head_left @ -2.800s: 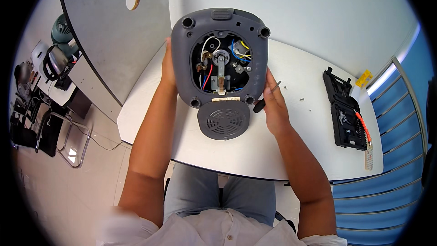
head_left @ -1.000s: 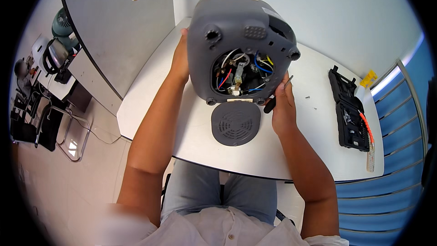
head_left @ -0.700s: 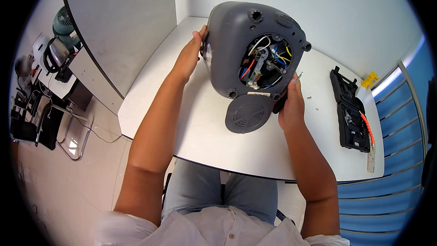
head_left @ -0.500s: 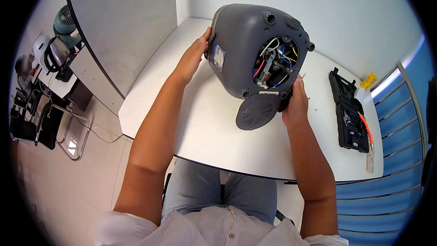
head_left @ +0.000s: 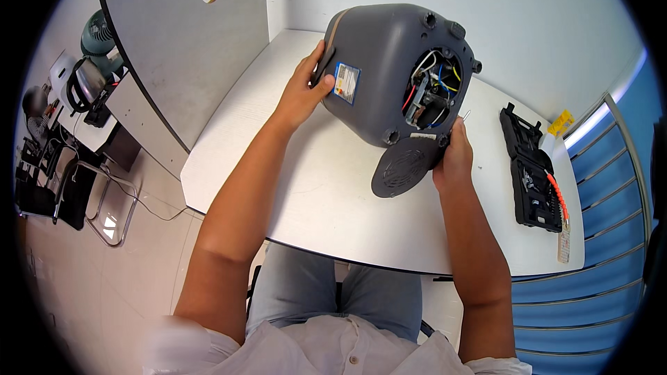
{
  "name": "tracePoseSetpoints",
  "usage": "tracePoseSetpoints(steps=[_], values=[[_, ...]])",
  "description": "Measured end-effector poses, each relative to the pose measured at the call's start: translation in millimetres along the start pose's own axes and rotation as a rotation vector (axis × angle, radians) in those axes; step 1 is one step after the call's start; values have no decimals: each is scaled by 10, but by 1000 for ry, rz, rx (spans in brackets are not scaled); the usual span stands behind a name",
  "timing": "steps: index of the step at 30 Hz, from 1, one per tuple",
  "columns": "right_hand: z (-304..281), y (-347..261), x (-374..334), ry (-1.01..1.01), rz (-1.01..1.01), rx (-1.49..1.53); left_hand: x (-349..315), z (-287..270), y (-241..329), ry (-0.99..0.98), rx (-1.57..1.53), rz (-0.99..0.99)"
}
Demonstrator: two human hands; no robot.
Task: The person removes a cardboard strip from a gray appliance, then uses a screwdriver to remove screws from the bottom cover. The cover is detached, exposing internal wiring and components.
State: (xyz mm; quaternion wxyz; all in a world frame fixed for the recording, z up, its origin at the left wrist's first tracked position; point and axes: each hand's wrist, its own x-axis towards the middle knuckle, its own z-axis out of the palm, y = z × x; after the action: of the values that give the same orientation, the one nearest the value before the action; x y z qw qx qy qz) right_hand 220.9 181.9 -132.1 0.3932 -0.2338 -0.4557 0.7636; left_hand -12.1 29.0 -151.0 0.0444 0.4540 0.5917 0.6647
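Note:
A dark grey rice cooker [head_left: 372, 62] is tipped on its side above the white table, its underside turned to the right. A round opening there bares coloured wires and metal parts [head_left: 434, 90]. From the opening's lower edge hangs a slotted bottom cover [head_left: 403, 168]. My left hand [head_left: 300, 97] grips the cooker's left side by a black part, thumb beside the label [head_left: 346, 84]. Under the lower right edge, my right hand [head_left: 455, 156] is closed on the cooker, its fingers partly hidden. A thin metal shaft [head_left: 466, 117] sticks up at those fingertips; the rest of it is hidden.
On the white table [head_left: 333, 208], an open black tool case [head_left: 531, 180] lies at the right, with an orange flexible shaft [head_left: 558, 191] beside it. A yellow object [head_left: 561, 123] is behind. Metal rails [head_left: 611, 215] border the right; a grey partition [head_left: 187, 42] stands left.
The cooker has turned, its open underside swinging farther right and showing more of its side. My left thumb now lies over the side near the label. The hanging cover has shifted slightly right.

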Motion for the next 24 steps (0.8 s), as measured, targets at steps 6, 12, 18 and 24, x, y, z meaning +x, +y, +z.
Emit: tracePoseSetpoints(steps=[6,12,18,24], values=[[40,-71,-32,-6,4,-33,8,48,124,53,49,-91],[1,-53,-12,-49,13,-48,-34,67,257,46,8,-180],[-108,44,24,-203,-90,-244,-75,47,383,-14,-155,-356],[87,24,-153,-331,-201,-431,-19,39,-25,170,-260,-220]])
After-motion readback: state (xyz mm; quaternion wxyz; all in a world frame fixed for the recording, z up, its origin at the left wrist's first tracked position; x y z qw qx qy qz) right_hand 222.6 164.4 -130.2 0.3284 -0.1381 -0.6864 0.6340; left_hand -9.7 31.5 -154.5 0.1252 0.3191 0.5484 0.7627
